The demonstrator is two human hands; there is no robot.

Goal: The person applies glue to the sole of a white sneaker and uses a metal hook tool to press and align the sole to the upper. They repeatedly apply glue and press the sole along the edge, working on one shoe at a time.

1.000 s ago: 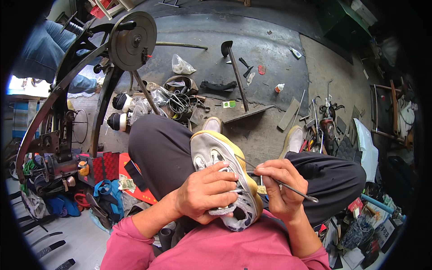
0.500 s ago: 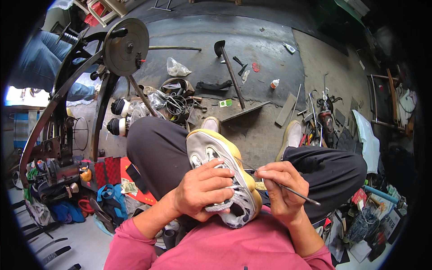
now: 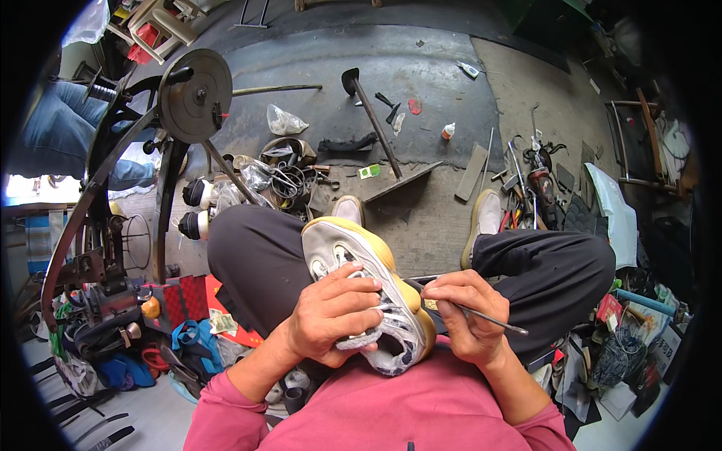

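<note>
A grey-and-white sneaker (image 3: 402, 342) with a thick yellow sole rests on my lap, toe pointing away from me and laces on top. My left hand (image 3: 331, 316) grips it by the laces and tongue, fingers curled over the upper. On the sole side, my right hand (image 3: 470, 316) holds a thin metal rod tool (image 3: 500, 324) pinched between thumb and fingers, its near end sticking out to the right. The rod's far tip is at the sole's edge; whether it pierces it I cannot tell.
A black iron hand-cranked machine (image 3: 197, 94) stands left, beside another person's jeans-clad legs (image 3: 60, 128). A metal stand (image 3: 372, 116), bundled tools and wires (image 3: 289, 180), and pliers and bars (image 3: 538, 188) lie ahead. Bags and scraps (image 3: 184, 334) crowd both sides; chairs (image 3: 162, 30) stand behind.
My hands and the shoe have shifted slightly left in view as the camera moved; the surroundings sit differently. My grips look the same, and less of the rod shows left of my right hand.
</note>
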